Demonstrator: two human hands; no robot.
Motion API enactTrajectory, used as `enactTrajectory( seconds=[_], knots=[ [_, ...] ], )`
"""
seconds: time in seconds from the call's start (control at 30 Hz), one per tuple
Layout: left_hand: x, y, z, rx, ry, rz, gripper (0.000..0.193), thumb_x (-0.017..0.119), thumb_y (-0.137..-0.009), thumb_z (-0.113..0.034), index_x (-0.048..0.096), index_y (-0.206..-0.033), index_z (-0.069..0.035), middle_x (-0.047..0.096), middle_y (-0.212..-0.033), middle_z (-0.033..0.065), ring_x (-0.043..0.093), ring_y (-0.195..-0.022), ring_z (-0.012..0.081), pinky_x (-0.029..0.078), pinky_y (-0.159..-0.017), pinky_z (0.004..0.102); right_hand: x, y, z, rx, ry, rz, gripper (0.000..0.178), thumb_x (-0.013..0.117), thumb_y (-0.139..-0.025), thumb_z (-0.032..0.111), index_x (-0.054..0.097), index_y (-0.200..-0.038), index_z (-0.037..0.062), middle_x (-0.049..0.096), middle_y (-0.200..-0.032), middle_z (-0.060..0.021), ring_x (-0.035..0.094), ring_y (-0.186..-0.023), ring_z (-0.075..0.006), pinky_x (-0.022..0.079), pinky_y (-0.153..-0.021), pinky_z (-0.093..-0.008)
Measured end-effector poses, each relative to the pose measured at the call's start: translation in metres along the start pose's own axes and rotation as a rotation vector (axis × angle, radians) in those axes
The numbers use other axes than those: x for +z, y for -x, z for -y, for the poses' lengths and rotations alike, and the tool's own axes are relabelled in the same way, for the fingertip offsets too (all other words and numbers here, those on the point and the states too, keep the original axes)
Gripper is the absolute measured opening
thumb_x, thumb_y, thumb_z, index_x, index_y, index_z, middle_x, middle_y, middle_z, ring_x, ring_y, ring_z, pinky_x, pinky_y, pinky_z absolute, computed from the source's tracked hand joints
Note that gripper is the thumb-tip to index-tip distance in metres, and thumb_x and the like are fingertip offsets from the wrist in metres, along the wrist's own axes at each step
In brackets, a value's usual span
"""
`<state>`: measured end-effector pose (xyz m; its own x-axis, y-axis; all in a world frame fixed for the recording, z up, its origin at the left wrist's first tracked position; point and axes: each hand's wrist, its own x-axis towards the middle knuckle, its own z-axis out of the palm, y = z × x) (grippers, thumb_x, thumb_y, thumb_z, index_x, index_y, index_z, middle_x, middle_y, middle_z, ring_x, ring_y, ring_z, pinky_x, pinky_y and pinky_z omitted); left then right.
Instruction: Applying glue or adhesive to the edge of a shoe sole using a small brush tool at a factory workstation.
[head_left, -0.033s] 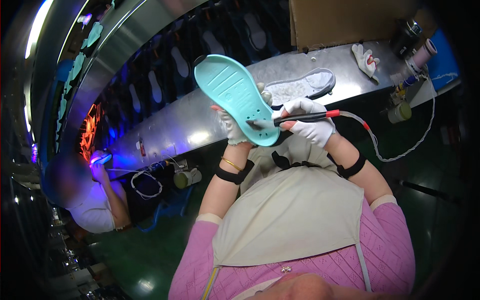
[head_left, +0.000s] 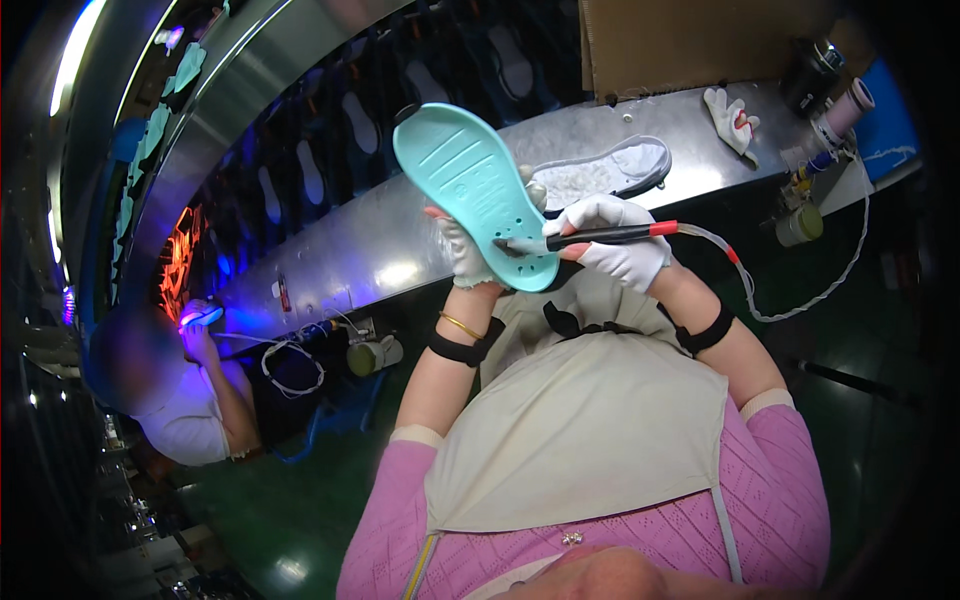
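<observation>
A turquoise shoe sole (head_left: 462, 160) is tilted up in front of me, with grooves, small holes and a dark patch at its far tip. My gloved left hand (head_left: 467, 258) grips it from underneath, so part of the fingers is hidden. In my gloved right hand (head_left: 632, 262) is a black and red brush (head_left: 625, 234) fed by a clear tube. Its dark bristles touch the holed near end of the sole. Behind the hands, a white shoe piece with a dark rim (head_left: 620, 168) lies on the metal bench.
The metal bench (head_left: 350, 255) runs across the far side, with sole-shaped pieces on a dark rack beyond. A white glove (head_left: 733, 122), a black bottle (head_left: 812, 75) and a pink cylinder (head_left: 850, 105) are at the right. A co-worker (head_left: 190, 405) holds a lit sole at the left.
The sole has tipped slightly, its far end shifting a little up and to the right. The brush stays on the near end.
</observation>
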<state>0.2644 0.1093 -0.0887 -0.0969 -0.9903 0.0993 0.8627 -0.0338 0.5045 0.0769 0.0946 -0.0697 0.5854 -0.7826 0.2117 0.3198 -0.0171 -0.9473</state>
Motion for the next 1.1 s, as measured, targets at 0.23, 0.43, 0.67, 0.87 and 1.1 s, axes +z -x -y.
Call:
enactTrajectory(
  seconds=[0.23,0.43,0.67,0.87,1.1],
  knots=[
    [-0.007,-0.01,-0.026,-0.205,-0.379,0.145,0.101,0.051,-0.062,-0.078,0.043,-0.128,-0.002,0.053,-0.118,0.0197,0.058,-0.101,0.029,0.05,-0.087,0.0399,-0.011,-0.011,0.02,0.136,0.236,0.374,0.02,0.074,-0.073,0.003,0.062,-0.088,0.003,0.066,-0.095,-0.0084,0.061,-0.09,-0.0157,0.048,-0.084,-0.0299],
    [-0.005,-0.012,-0.03,-0.377,-0.452,0.177,0.093,0.052,-0.069,-0.071,0.043,-0.129,-0.001,0.054,-0.12,0.0173,0.057,-0.106,0.0256,0.048,-0.09,0.0367,-0.015,-0.016,0.026,0.006,0.222,0.368,0.016,0.07,-0.071,-0.004,0.062,-0.082,0.0036,0.064,-0.094,-0.0063,0.06,-0.091,-0.0152,0.048,-0.084,-0.0279],
    [-0.018,-0.017,-0.038,-0.461,-0.471,0.066,0.066,0.049,-0.085,-0.057,0.047,-0.125,-0.005,0.057,-0.113,0.011,0.058,-0.099,0.0192,0.05,-0.085,0.033,-0.01,-0.015,0.006,-0.128,0.469,0.425,0.015,0.068,-0.071,-0.003,0.056,-0.078,0.0033,0.062,-0.09,-0.0075,0.06,-0.086,-0.0178,0.048,-0.079,-0.0299],
    [-0.001,-0.018,-0.033,-0.424,-0.546,-0.082,0.065,0.042,-0.087,-0.06,0.05,-0.121,-0.005,0.06,-0.105,0.0114,0.062,-0.09,0.0189,0.053,-0.076,0.0312,-0.013,-0.021,0.006,-0.131,0.354,0.308,0.017,0.063,-0.071,-0.008,0.056,-0.079,0.0042,0.059,-0.088,-0.0044,0.057,-0.085,-0.0154,0.046,-0.079,-0.0276],
    [0.002,-0.016,-0.036,-0.485,-0.571,-0.062,0.066,0.04,-0.086,-0.062,0.051,-0.12,-0.006,0.062,-0.1,0.0108,0.063,-0.083,0.0188,0.054,-0.07,0.0305,-0.02,-0.023,0.017,-0.17,0.343,0.336,0.016,0.062,-0.071,-0.008,0.053,-0.077,0.0035,0.059,-0.086,-0.0057,0.057,-0.082,-0.0178,0.045,-0.076,-0.027]
  ],
)
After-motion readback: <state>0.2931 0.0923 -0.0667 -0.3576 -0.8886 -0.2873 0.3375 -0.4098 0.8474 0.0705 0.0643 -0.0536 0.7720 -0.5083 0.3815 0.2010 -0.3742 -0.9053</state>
